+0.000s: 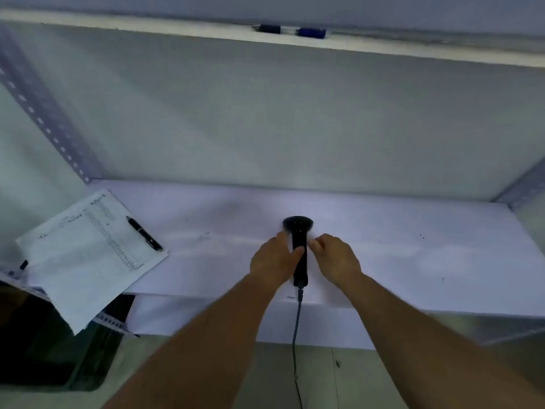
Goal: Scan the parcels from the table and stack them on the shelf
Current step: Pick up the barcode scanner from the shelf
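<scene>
The scanner (299,249) lay near the front edge of the shelf (413,246) (no parcels in view), left hand (274,258) relaxed with thumb on its handle, right hand (336,258) loosely curled beside it, seemingly empty through the blur; taking it up looked the step in hand, needing a closed grip next.
</scene>
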Tool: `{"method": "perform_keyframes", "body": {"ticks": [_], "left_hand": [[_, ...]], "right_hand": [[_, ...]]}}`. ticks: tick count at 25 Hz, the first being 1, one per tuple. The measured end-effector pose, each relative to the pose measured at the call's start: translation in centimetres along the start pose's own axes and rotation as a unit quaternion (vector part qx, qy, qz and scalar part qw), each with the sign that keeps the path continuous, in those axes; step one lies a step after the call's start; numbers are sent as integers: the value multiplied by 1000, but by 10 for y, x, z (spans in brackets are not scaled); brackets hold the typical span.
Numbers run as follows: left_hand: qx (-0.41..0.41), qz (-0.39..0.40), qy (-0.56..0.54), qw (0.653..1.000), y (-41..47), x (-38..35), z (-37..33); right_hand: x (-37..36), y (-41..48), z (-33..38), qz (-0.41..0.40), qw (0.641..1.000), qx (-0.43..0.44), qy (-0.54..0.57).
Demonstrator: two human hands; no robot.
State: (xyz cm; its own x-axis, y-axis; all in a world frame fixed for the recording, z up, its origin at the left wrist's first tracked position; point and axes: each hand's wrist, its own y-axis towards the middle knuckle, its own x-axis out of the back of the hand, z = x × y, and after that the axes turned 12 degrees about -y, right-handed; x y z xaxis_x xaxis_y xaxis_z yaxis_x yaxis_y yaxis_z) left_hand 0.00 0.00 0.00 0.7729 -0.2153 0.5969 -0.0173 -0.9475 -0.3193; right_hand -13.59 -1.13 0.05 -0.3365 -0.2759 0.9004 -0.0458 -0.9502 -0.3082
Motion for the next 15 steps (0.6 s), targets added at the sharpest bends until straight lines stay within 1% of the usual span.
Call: {"method": "perform_keyframes", "body": {"ticks": [2,4,7,8,11,15], "left_hand": [[19,27,-17,999,9,-10,6],[31,45,-62,997,16,-16,13],[39,42,-167,984,17,-22,18],[39,37,-184,981,12,-20,16],[32,40,-201,978,-10,-11,5],[14,33,-203,979,-60,14,-33]], "right_hand": [[-15,10,-2,6,1000,-1,28],[-26,18,-1,13,999,0,43],[-30,18,-2,6,997,2,78],[-26,12,-1,2,997,3,81],[-10,-12,3,-1,994,-4,108],[31,-61,12,-10,991,-13,131]]}}
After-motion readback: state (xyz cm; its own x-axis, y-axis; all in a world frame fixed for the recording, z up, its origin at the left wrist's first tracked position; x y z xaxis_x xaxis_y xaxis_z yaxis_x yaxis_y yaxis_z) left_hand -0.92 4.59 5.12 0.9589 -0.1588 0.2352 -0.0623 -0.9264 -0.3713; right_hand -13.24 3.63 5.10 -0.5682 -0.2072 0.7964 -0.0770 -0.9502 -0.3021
